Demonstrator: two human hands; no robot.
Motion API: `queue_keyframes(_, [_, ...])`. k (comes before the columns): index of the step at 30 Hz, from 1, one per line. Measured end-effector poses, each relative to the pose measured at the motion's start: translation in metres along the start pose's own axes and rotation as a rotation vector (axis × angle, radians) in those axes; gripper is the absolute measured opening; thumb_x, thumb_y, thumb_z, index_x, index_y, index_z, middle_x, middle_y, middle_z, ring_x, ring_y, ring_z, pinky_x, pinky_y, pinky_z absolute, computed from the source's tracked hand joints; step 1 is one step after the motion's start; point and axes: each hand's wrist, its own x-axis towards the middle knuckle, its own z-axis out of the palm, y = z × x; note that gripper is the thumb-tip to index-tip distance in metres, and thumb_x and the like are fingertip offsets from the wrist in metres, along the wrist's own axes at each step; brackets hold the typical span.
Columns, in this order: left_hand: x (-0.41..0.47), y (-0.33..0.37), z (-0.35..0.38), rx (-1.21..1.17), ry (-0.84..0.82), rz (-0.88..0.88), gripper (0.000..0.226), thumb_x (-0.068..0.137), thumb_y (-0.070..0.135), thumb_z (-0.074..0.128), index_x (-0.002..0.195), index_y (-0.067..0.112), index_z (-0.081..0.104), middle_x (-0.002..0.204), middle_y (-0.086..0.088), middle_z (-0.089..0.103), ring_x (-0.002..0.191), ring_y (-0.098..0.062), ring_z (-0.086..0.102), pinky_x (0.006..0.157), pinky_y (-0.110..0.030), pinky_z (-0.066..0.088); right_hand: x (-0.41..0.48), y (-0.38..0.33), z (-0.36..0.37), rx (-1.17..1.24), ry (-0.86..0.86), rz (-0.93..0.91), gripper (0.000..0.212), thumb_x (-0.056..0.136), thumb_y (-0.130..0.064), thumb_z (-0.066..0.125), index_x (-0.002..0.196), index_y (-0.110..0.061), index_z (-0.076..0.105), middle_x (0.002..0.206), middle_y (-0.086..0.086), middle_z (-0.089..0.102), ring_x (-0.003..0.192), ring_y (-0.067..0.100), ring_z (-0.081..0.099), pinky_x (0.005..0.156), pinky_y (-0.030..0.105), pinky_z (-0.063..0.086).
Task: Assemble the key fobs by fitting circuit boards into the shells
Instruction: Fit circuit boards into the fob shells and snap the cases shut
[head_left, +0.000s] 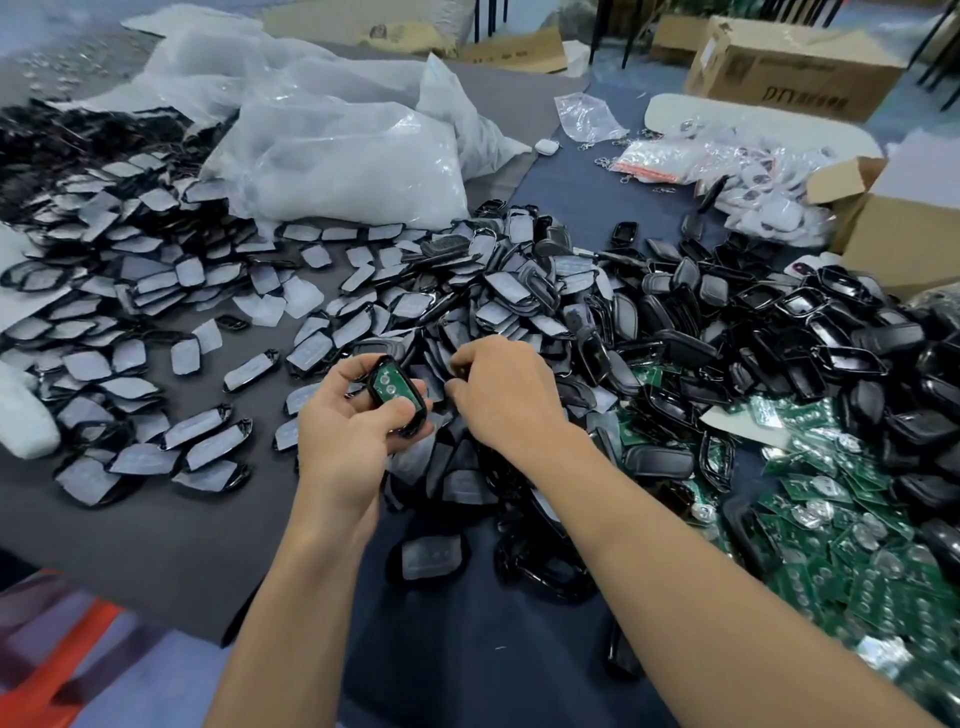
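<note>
My left hand (345, 431) grips a black key-fob shell (415, 415) that has a green circuit board (393, 387) seated in it, board side up. My right hand (501, 395) reaches with curled fingers into the heap of film-covered shell halves (498, 296) just right of it; what its fingertips hold is hidden. A pile of loose green circuit boards (852, 525) lies at the right. Black open shells (810, 332) are heaped behind those boards.
Film-covered shell pieces (130, 291) spread across the left of the dark table mat (171, 535). Clear plastic bags (332, 135) lie at the back, bagged parts (727, 156) and cardboard boxes (789, 62) at the back right. An open carton (904, 223) stands at the right edge.
</note>
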Motion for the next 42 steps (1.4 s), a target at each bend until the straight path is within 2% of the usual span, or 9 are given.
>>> queue_keyframes(3, [0.004,-0.001,-0.001,0.007,-0.006,0.001,0.039,0.091,-0.019,0.060,0.107,0.017,0.062,0.085,-0.008,0.080,0.079,-0.021,0.078,0.061,-0.026,0.061,-0.011,0.005,-0.007,0.077,0.062,0.004,0.025,0.098,-0.023,0.062,0.118,-0.027,0.078,0.096,0.001,0.079,0.089,0.024,0.071,0.085,0.034,0.056])
queue_keyframes(8, [0.005,-0.003,0.003,0.035,-0.036,0.006,0.039,0.092,-0.016,0.061,0.114,0.016,0.063,0.090,-0.007,0.081,0.084,-0.020,0.078,0.066,-0.028,0.062,-0.042,0.032,-0.036,0.464,0.149,0.111,0.021,0.096,-0.018,0.061,0.089,-0.025,0.079,0.058,-0.008,0.065,0.048,0.008,0.049,0.050,0.025,0.042])
queue_keyframes(16, [-0.024,-0.011,0.042,0.082,-0.293,-0.127,0.049,0.090,-0.019,0.055,0.114,0.021,0.071,0.087,0.000,0.079,0.076,-0.022,0.075,0.060,-0.030,0.060,-0.095,0.068,-0.086,0.929,-0.122,0.250,0.016,0.095,-0.001,0.067,0.091,-0.008,0.080,0.073,0.016,0.074,0.061,0.013,0.062,0.056,0.021,0.046])
queue_keyframes(19, [-0.043,-0.013,0.062,0.046,-0.458,-0.204,0.050,0.091,-0.017,0.052,0.118,0.019,0.073,0.089,-0.005,0.077,0.073,-0.020,0.075,0.061,-0.030,0.060,-0.108,0.080,-0.099,0.954,-0.102,0.268,0.014,0.096,-0.002,0.066,0.097,-0.006,0.079,0.083,0.024,0.075,0.065,0.016,0.063,0.057,0.020,0.047])
queue_keyframes(23, [-0.060,-0.015,0.075,0.017,-0.618,-0.242,0.052,0.089,-0.015,0.052,0.114,0.022,0.078,0.099,-0.006,0.075,0.075,-0.019,0.072,0.061,-0.028,0.059,-0.130,0.091,-0.110,0.978,-0.044,0.307,0.015,0.095,0.001,0.065,0.099,-0.003,0.079,0.078,0.011,0.076,0.062,0.013,0.063,0.056,0.020,0.048])
queue_keyframes(31, [-0.086,-0.028,0.094,-0.030,-0.599,-0.267,0.029,0.089,0.004,0.071,0.096,0.030,0.082,0.085,0.001,0.071,0.060,-0.011,0.061,0.051,-0.020,0.051,-0.164,0.091,-0.091,1.071,0.187,0.432,0.018,0.094,0.002,0.068,0.107,-0.008,0.076,0.073,0.008,0.076,0.059,0.014,0.065,0.058,0.022,0.050])
queue_keyframes(36, [-0.095,-0.033,0.101,0.132,-0.498,-0.177,0.035,0.090,-0.003,0.069,0.099,0.028,0.080,0.080,0.003,0.070,0.058,-0.011,0.060,0.051,-0.022,0.050,-0.183,0.095,-0.086,0.444,0.347,0.283,0.049,0.081,-0.023,0.081,0.120,-0.046,0.060,0.101,-0.036,0.067,0.097,-0.014,0.061,0.079,0.004,0.043])
queue_keyframes(38, [-0.098,-0.034,0.104,0.179,-0.484,-0.142,0.034,0.088,-0.004,0.069,0.102,0.026,0.078,0.078,0.004,0.070,0.059,-0.009,0.060,0.052,-0.022,0.050,-0.189,0.091,-0.085,0.292,0.318,0.125,0.056,0.077,-0.021,0.083,0.117,-0.048,0.054,0.105,-0.030,0.067,0.103,-0.009,0.058,0.087,0.005,0.042])
queue_keyframes(42, [-0.101,-0.035,0.109,0.221,-0.520,-0.126,0.034,0.090,-0.006,0.068,0.104,0.023,0.077,0.077,0.004,0.072,0.061,-0.008,0.062,0.053,-0.021,0.051,-0.192,0.090,-0.074,0.173,0.365,0.049,0.051,0.080,-0.015,0.081,0.114,-0.043,0.054,0.101,-0.013,0.073,0.091,0.014,0.067,0.088,0.032,0.054])
